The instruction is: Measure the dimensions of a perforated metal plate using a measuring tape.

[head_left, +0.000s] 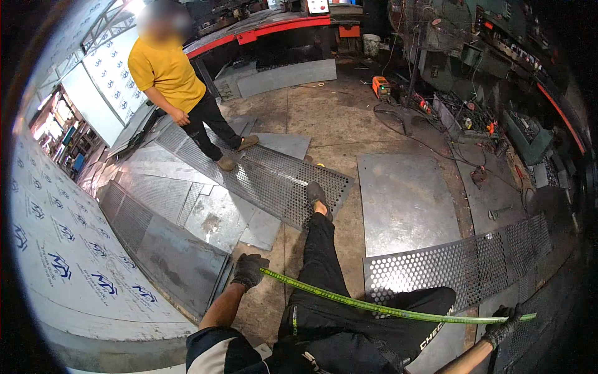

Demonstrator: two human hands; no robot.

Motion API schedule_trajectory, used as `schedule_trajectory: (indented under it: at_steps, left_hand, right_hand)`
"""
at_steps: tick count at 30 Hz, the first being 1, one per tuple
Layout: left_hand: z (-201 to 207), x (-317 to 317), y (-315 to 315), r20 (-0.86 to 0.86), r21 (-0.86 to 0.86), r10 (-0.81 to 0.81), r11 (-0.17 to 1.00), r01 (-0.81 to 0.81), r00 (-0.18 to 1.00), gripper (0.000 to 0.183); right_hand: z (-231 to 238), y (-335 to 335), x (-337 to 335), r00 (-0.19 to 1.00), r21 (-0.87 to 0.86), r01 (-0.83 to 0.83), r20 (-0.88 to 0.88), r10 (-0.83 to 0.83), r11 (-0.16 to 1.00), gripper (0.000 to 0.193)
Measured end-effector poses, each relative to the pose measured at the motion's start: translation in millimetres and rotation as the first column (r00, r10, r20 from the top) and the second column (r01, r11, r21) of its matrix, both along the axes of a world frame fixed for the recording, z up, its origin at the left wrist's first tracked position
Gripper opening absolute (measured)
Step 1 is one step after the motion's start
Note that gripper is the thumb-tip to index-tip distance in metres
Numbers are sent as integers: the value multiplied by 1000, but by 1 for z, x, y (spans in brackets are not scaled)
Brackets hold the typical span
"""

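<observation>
A long, narrow green measuring tape [374, 307] runs across my lap, sagging slightly between my hands. At its left end, my left hand [249, 271] in a dark glove is closed on it. My right hand [503, 325], also in a dark glove, grips the strip near its other end, a short piece of it sticking out beyond the fingers. Below my right leg lies a perforated metal sheet [430, 268] with round holes. My stretched-out foot rests on another perforated sheet [280, 181].
A person in a yellow shirt [168, 71] stands on the far perforated sheet. A plain metal plate [405, 199] lies right of my leg. Stacked sheets [174, 262] and a printed white panel [93, 268] are at left. Cables trail from an orange machine [381, 87].
</observation>
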State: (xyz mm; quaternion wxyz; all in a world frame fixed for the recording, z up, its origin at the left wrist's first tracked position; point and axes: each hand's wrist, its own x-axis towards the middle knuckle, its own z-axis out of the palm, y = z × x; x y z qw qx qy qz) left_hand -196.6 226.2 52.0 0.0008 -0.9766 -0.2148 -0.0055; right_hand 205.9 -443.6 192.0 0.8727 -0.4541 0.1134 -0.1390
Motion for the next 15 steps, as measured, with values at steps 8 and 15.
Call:
schedule_trajectory:
  at_steps: [8,15]
  left_hand:
    - [0,27,-7,120,9,4,1000,-5,993,18]
    - [20,30,-11,64,14,33,999,-34,997,16]
  right_hand:
    - [-31,-90,0,997,-255,72,-15,-78,964,36]
    - [1,-50,-10,923,-248,222,-259,-285,943,46]
